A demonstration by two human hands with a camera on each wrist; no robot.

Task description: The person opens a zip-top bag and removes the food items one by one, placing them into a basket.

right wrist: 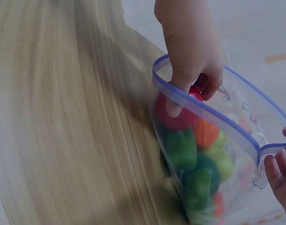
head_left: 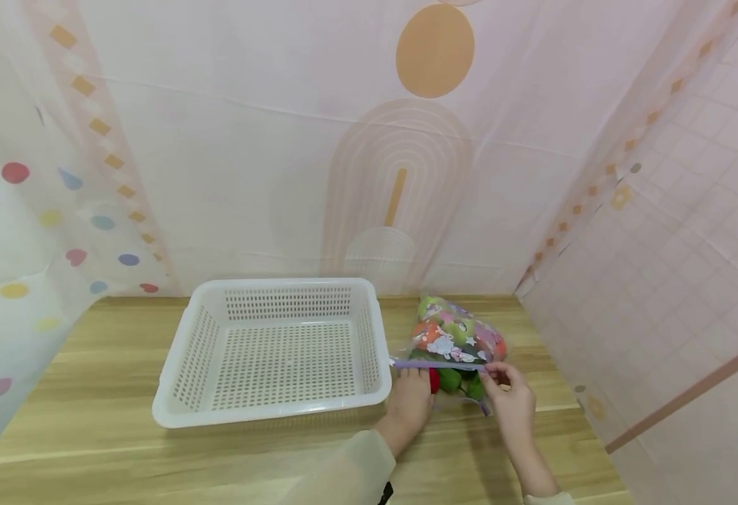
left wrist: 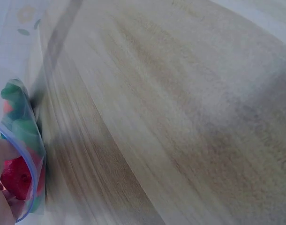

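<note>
Bag (head_left: 447, 337), open-mouthed, beside basket rim (head_left: 274, 409)

A clear bag (head_left: 446, 364) with a purple zip rim and printed pictures lies on the surface (head_left: 91, 393), mouth open, its rim pinched by the right hand (head_left: 511, 400). Inside, the left hand (head_left: 410, 398) grips a round red piece (right wrist: 186, 119) beside green pieces (right wrist: 181, 152).

Wooden table (head_left: 78, 421), pale yellow-brown, streaked grain, filling the lower part of the frame. White plastic basket (head_left: 268, 412) on it, left of centre, rectangular, slotted all round (base likewise). Just beside it, lower right of centre: clear printed bag (head_left: 445, 347), purple-edged, bulging, lying towards the table's far edge.
</note>
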